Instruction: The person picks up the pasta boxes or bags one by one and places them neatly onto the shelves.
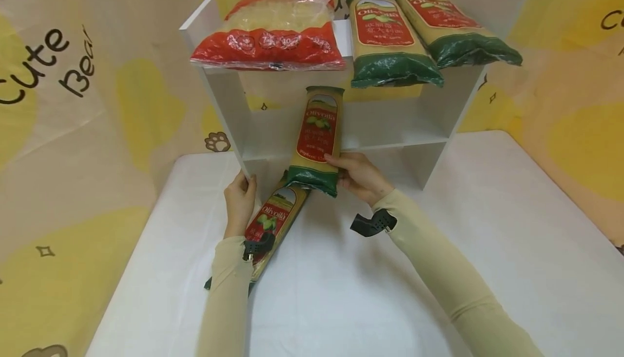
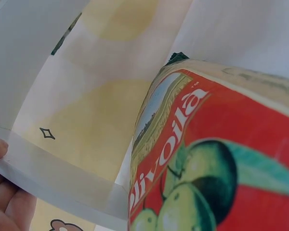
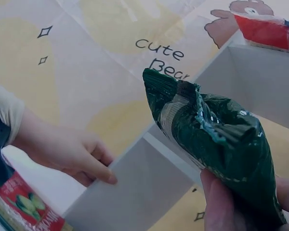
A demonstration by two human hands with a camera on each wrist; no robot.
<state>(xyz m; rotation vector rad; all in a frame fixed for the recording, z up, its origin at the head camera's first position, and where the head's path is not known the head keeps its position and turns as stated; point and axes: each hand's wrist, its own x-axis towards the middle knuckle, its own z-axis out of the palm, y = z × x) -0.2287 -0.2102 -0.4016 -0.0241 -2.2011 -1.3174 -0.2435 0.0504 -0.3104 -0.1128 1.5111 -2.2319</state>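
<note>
My right hand [image 1: 359,175] grips a tan, red and green pasta packet [image 1: 318,136] near its green lower end. The packet slants into the middle level of the white shelf [image 1: 395,144], and its green crimped end [image 3: 216,125] fills much of the right wrist view. My left hand [image 1: 240,200] holds the front edge of the shelf's left side panel, thumb and fingers [image 2: 7,207] on opposite faces of it. A second pasta packet [image 1: 274,211] is lower down between my arms, partly hidden by my left wrist and the gripped packet.
On the top shelf rest a red-and-clear bag of pasta [image 1: 273,34] at the left and two more tan and green packets [image 1: 385,32] at the right, their ends jutting over the front edge. The shelf stands on a white-covered table [image 1: 341,292] before a patterned yellow cloth [image 1: 146,91].
</note>
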